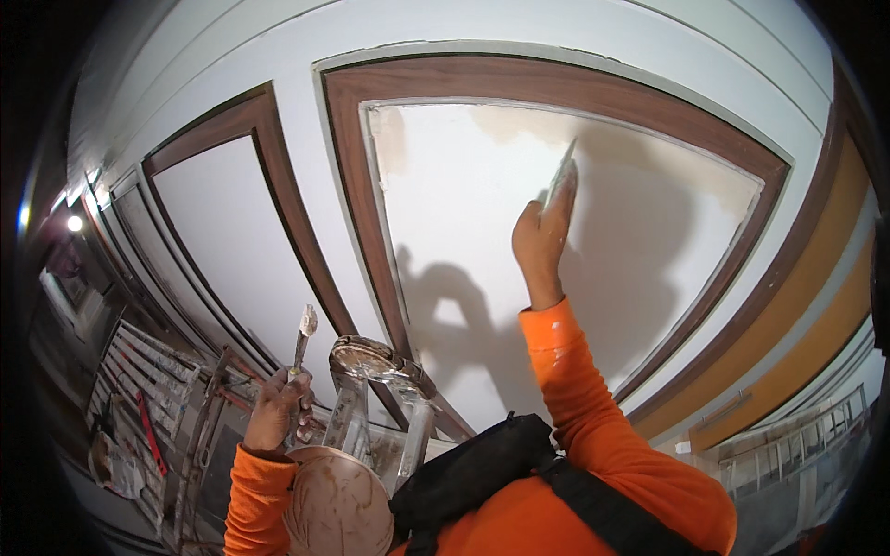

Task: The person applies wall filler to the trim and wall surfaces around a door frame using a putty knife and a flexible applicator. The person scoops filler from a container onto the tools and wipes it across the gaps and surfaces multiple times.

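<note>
Right hand: raised before the white panel; its fingers grasp a scraper, the thin blade tilted upward near the panel's upper part; whether the blade touches the surface cannot be told.
Left hand: low on the left; its fingers are wrapped round a small knife, which stands nearly upright with a pale lump of paste on its tip.
Panel: set inside a brown frame; beige patches lie along its top and upper left corner; the person's shadow falls across it.
Tub: round, beside the left sleeve; pinkish-beige filler covers its inside.
Ladder: below the panel, between the arms; its top is smeared.
Body: orange sleeves; a black bag at the chest.
</note>
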`<state>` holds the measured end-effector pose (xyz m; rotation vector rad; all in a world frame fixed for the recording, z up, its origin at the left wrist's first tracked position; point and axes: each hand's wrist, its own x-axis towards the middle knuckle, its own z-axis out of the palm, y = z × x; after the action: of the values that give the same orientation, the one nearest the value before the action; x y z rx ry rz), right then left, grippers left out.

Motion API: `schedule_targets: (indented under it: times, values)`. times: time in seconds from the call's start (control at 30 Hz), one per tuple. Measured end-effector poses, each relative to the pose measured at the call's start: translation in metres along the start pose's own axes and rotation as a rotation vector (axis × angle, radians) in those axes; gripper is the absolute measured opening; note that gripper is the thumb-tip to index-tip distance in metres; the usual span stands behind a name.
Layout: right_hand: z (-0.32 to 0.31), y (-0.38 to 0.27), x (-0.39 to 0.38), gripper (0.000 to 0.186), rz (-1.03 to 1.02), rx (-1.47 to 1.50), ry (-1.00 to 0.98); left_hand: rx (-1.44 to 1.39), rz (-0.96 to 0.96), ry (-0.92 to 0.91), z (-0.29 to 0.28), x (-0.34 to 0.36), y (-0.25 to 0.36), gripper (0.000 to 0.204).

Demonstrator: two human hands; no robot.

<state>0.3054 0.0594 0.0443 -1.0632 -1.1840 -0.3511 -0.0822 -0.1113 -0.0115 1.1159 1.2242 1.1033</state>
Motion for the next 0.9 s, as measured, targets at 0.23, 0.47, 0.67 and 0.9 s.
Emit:
schedule_targets:
  times: [0.23,0.47,0.67,0.9]
  values:
    - [0.007,0.006,0.03,0.068,-0.017,-0.006,0.031,0.054,-0.026,-0.035,-0.002,0.003,-0.005,0.035]
    - [0.066,-0.033,0.026,0.077,0.063,-0.079,0.006,0.021,-0.033,-0.022,-0.002,0.002,-0.002,0.033]
    - [0.137,-0.097,0.009,0.076,0.041,0.075,-0.386,0.018,-0.044,-0.02,-0.001,0.002,-0.004,0.031]
    - [0.074,-0.042,-0.007,0.079,-0.039,0.233,-0.18,0.059,-0.009,-0.019,-0.006,0.008,-0.006,0.027]
